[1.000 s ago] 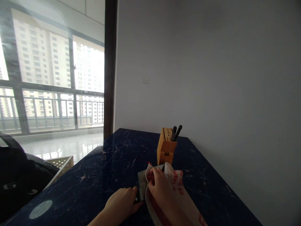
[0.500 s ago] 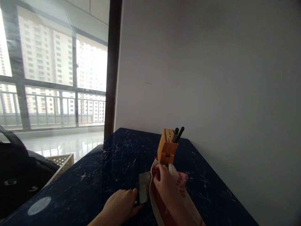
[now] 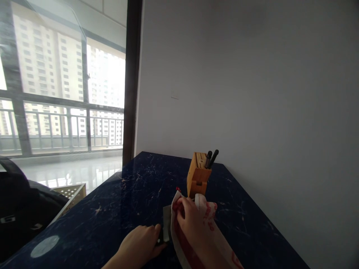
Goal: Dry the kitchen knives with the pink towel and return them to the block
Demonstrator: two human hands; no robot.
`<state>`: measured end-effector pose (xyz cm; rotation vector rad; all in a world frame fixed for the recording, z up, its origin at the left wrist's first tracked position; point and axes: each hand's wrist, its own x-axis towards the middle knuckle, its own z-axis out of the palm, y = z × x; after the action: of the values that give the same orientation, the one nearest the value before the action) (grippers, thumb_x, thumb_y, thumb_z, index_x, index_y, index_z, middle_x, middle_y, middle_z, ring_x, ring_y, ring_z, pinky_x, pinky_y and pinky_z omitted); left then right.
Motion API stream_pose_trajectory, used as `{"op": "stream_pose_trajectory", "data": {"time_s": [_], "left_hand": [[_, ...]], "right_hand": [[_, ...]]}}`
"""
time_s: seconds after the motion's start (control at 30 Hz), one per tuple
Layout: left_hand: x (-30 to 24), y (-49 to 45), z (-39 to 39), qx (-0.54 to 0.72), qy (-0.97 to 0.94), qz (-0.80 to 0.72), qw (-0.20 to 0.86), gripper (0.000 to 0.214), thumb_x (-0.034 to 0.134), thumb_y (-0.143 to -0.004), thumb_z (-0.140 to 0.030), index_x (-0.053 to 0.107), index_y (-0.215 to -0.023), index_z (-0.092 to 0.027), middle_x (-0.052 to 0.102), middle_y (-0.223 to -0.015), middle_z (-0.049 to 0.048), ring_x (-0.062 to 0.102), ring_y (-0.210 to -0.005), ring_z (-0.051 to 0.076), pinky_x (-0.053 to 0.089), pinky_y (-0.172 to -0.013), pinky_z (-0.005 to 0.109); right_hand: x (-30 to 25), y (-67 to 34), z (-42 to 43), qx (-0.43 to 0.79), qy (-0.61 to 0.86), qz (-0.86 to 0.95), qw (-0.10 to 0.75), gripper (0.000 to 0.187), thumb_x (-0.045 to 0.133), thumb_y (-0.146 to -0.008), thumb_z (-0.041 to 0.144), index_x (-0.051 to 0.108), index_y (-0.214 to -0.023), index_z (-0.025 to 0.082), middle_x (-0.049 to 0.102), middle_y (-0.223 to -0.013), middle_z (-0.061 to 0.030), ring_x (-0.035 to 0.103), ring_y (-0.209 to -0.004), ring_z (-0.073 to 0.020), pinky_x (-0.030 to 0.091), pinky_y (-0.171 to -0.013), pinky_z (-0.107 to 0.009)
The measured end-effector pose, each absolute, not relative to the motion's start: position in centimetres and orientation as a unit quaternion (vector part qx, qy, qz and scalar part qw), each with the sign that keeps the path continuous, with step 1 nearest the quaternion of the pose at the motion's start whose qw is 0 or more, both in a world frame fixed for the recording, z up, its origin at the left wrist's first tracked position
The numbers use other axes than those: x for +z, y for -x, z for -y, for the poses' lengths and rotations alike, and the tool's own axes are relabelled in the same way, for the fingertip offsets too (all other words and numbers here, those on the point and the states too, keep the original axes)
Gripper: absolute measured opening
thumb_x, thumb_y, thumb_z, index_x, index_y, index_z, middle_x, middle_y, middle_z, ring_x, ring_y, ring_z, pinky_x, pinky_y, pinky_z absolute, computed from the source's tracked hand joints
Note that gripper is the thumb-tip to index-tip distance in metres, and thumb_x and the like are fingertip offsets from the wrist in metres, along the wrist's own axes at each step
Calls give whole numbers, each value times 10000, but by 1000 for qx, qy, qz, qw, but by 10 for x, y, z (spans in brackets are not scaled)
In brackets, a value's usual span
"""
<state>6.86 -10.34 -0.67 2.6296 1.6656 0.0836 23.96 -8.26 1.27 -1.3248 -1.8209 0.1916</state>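
In the head view my left hand (image 3: 141, 243) is wrapped round the black handle of a cleaver (image 3: 166, 223), whose wide grey blade stands to the right of the fist. Part of the blade is hidden behind a red and white cloth (image 3: 209, 222). My right hand (image 3: 189, 218) grips this cloth near its upper edge, with fingers curled into the red side. Beyond the right hand a wooden knife block (image 3: 198, 175) stands upright, two black-handled tools (image 3: 211, 158) sticking out of its top. A small red thing (image 3: 178, 189) shows just past the cloth's corner.
The dark blue marbled table (image 3: 151, 179) reaches to a grey wall (image 3: 252, 93). A pale round patch (image 3: 45, 246) lies on its left side. Beyond the left edge are a black bag (image 3: 22, 213) and a perforated beige basket (image 3: 73, 192).
The cloth and my right hand have shifted left over the cleaver's blade, so less of it shows. My left hand still holds the handle. The view has turned slightly.
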Motion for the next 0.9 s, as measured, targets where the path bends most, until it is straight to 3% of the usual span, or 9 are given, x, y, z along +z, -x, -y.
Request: {"op": "stream_pose_trajectory", "data": {"time_s": [0.53, 0.9], "left_hand": [[-8, -69, 104, 28, -852, -523, 6, 383, 361, -821, -489, 581, -906, -187, 688, -794, 100, 655, -721, 308, 504, -574, 378], [-6, -73, 102, 17, -849, -528, 13, 431, 330, -827, -514, 574, -917, -171, 681, -808, 108, 653, -742, 291, 494, -607, 348]], "right_hand": [[12, -265, 68, -23, 601, 689, 404, 166, 447, -690, 76, 529, -773, 194, 559, -790, -32, 540, -774, -167, 391, -691, -258], [4, -247, 75, 0, 575, 712, 404, 220, 438, -643, 40, 506, -767, 209, 555, -778, -5, 535, -720, -143, 388, -647, -240]]}}
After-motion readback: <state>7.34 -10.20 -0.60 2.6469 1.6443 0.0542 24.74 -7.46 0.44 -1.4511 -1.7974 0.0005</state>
